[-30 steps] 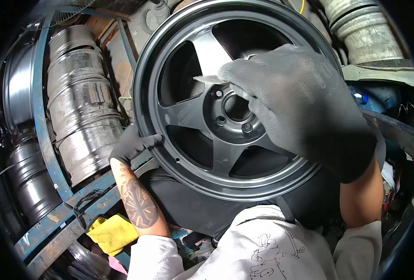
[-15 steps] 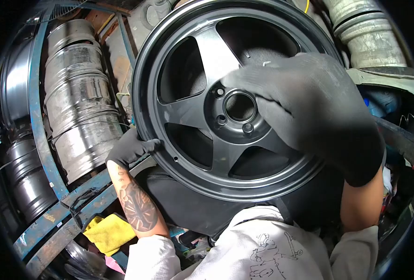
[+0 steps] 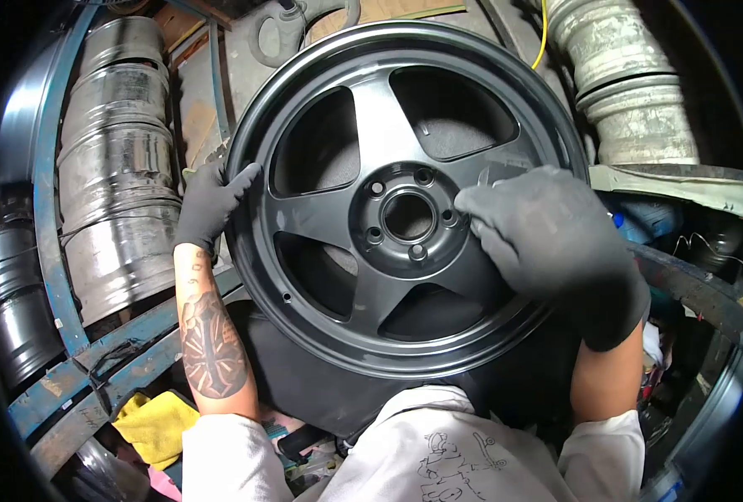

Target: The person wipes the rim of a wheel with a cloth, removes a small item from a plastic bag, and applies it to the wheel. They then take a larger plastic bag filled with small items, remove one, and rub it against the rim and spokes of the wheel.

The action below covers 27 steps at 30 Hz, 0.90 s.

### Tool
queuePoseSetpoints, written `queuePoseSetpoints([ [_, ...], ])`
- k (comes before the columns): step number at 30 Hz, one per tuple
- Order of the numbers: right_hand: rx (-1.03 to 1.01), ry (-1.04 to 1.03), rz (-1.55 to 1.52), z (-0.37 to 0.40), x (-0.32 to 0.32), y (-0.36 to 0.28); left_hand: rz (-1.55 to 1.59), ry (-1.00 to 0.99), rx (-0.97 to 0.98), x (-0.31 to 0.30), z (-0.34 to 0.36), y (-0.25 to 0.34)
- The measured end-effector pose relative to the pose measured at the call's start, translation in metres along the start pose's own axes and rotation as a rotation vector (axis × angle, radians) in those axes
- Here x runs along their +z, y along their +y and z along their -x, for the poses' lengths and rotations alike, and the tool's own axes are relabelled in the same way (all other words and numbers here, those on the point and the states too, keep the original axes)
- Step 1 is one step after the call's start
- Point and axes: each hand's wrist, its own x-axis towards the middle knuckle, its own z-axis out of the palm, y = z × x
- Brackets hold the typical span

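A dark grey five-spoke wheel rim faces up in front of my body, above the dark cloth over my lap. My left hand, in a dark glove, grips the rim's left edge, thumb lying over the lip. My right hand, also gloved, is closed with its fingertips pinched beside the right-hand bolt hole. A small dark, flat-edged piece shows behind its knuckles; what it is I cannot make out. The centre bore and several bolt holes are in plain sight.
Stacked metal wheel barrels stand at the left behind a blue metal frame. More worn rims are stacked at the upper right. A yellow cloth hangs at the lower left. A yellow cable runs near the top.
My right hand has gone from the upper-left bolt hole to the right-hand one. My left hand has shifted up along the rim's edge. The wheel sits slightly lower and further left in view.
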Motion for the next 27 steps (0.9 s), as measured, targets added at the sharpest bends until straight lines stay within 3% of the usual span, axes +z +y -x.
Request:
queuePoseSetpoints([
  [1, 0.017, -0.093, 0.026, 0.000, -0.004, -0.003, 0.001, 0.029, 0.012, 0.005, -0.003, -0.007],
  [4, -0.028, -0.072, -0.062, 0.005, -0.008, -0.009, 0.024, 0.094, 0.037, 0.012, 0.000, 0.003],
  [8, -0.133, 0.221, -0.160, 0.014, -0.002, -0.006, -0.007, 0.210, 0.094, 0.017, -0.002, 0.018],
  [15, -0.090, 0.176, -0.129, 0.011, -0.015, -0.011, -0.244, 0.327, 0.065, 0.029, -0.021, 0.030],
  [18, -0.095, 0.247, -0.137, 0.014, -0.002, 0.000, -0.254, 0.419, 0.308, 0.040, -0.022, 0.033],
  [22, -0.031, 0.178, -0.063, 0.013, -0.015, 0.002, -0.573, 0.360, 0.392, 0.049, 0.013, 0.075],
  [23, -0.037, 0.146, -0.085, 0.012, -0.011, 0.004, -0.571, 0.282, 0.353, 0.053, 0.016, 0.073],
  [27, -0.042, 0.099, -0.095, 0.013, -0.010, -0.002, -0.620, 0.345, 0.458, 0.061, 0.027, 0.087],
])
